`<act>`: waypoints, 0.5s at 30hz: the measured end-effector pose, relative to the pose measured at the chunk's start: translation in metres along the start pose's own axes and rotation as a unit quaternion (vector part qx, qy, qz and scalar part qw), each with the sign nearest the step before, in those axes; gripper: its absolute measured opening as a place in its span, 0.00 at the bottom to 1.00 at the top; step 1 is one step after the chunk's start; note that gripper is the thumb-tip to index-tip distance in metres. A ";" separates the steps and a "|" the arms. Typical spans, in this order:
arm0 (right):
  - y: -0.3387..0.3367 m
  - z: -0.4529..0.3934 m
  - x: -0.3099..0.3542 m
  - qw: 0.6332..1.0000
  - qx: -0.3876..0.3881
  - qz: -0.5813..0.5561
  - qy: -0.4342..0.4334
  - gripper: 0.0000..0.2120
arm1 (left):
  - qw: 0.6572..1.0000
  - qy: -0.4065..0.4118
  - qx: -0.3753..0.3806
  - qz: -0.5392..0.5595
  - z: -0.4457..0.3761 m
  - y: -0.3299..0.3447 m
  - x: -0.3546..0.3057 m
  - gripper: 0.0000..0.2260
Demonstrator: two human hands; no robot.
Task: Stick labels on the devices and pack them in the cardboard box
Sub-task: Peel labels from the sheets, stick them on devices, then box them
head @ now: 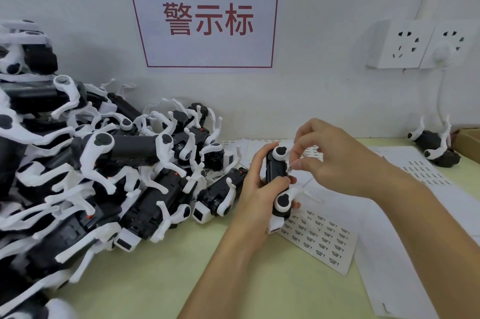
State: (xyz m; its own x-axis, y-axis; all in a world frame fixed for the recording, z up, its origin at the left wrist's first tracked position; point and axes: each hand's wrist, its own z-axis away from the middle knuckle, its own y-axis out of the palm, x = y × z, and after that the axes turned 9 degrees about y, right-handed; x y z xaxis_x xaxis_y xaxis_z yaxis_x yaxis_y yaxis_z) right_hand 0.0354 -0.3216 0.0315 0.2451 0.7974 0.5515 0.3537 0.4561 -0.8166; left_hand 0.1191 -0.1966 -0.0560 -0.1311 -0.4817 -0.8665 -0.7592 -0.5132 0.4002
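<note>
Head view: left hand (255, 183) wraps its fingers round a black-and-white device (278, 181), holding it upright above the worktop (166, 277), over a label sheet (318, 240) lying near the middle. Right hand (330, 155) pinches a small label (290, 169) between thumb and forefinger, right against the device's side. More white sheets (420, 170) spread toward the worktop's right edge. A heap of devices (98, 162), black bodies with white limbs, fills the left side and rises against the wall. One lone device (433, 148) lies at the far right corner, just beside a cardboard box (468, 140) whose corner shows at the edge. A sign (205, 14) with red characters and wall sockets (420, 44) hang on the wall.
</note>
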 end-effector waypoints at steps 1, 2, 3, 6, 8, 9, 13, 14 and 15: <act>0.000 0.000 0.001 1.000 -0.001 0.006 -0.002 0.11 | 1.000 0.002 -0.001 -0.003 0.000 0.000 0.000 0.26; 0.000 0.000 0.002 1.000 -0.001 0.014 -0.005 0.11 | 1.000 0.004 -0.003 -0.005 0.000 0.000 0.001 0.26; 0.000 0.000 0.003 1.000 0.000 0.022 -0.006 0.11 | 1.000 0.005 -0.005 -0.005 0.000 0.001 0.001 0.25; 0.000 0.001 0.005 0.999 -0.002 0.041 -0.005 0.10 | 1.000 -0.001 -0.007 -0.006 0.001 0.002 0.000 0.25; -0.001 0.001 0.006 0.999 -0.003 0.050 -0.004 0.09 | 1.000 -0.003 -0.006 -0.010 0.002 0.004 -0.001 0.25; -0.001 0.001 0.006 0.998 -0.004 0.055 -0.003 0.09 | 1.000 -0.003 -0.006 -0.011 0.003 0.004 -0.002 0.26; -0.001 0.003 0.008 0.998 -0.012 0.056 -0.002 0.10 | 1.000 -0.002 -0.010 -0.022 0.004 0.006 -0.003 0.26; -0.001 0.003 0.009 0.999 -0.013 0.053 -0.004 0.11 | 1.000 -0.002 -0.010 -0.025 0.004 0.006 -0.003 0.26; 0.000 0.003 0.009 0.999 -0.012 0.051 -0.004 0.11 | 1.000 -0.002 -0.009 -0.027 0.004 0.006 -0.003 0.26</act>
State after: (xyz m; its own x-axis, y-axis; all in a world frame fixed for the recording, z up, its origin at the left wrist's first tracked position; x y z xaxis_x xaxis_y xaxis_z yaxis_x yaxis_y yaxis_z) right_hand 0.0353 -0.3131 0.0363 0.2734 0.8420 0.4650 0.3495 0.3635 -0.8636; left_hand 0.1123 -0.1955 -0.0522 -0.0922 -0.4504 -0.8881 -0.7541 -0.5508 0.3576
